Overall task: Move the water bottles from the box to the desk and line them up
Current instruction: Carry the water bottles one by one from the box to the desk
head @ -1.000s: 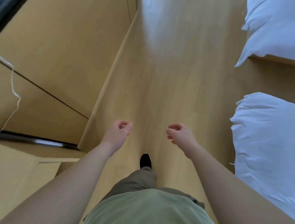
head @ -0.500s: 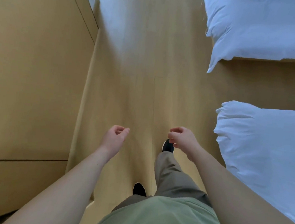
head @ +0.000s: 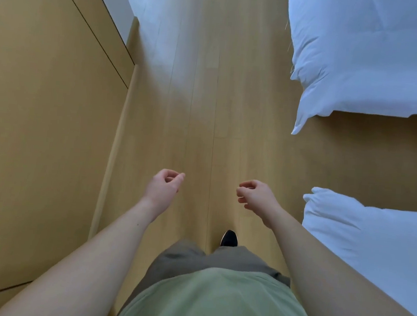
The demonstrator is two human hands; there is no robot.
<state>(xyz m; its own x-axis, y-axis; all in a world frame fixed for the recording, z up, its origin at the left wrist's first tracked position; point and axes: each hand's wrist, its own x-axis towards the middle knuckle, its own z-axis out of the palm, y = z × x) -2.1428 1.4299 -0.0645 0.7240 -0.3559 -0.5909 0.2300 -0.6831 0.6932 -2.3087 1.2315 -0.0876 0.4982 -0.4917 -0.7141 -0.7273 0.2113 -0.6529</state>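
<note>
1. The person is standing on a wooden floor [head: 206, 107] and the camera is looking down at both arms, which are reaching forward over it.
2. The left hand [head: 163, 188] is hanging in the air with its fingers loosely curled, and it is holding nothing.
3. The right hand [head: 255, 196] is also hanging in the air with loosely curled fingers, and it is holding nothing as well.
4. The two hands are staying apart from each other, at about the same height in the picture, and they are touching no object.
5. One black shoe [head: 229, 238] is showing on the floor, just above the grey-brown trousers [head: 193, 260] and the green shirt [head: 214, 307].
6. A wooden cabinet wall [head: 41, 130] is filling the left side, beside the left arm.
7. Two white duvets are lying on the right: the far duvet [head: 367, 58] in the upper corner and the near duvet [head: 375, 250] just beside the right forearm.
8. The water bottles, the box and the desk are not showing in this view, so I cannot tell where they are.
</note>
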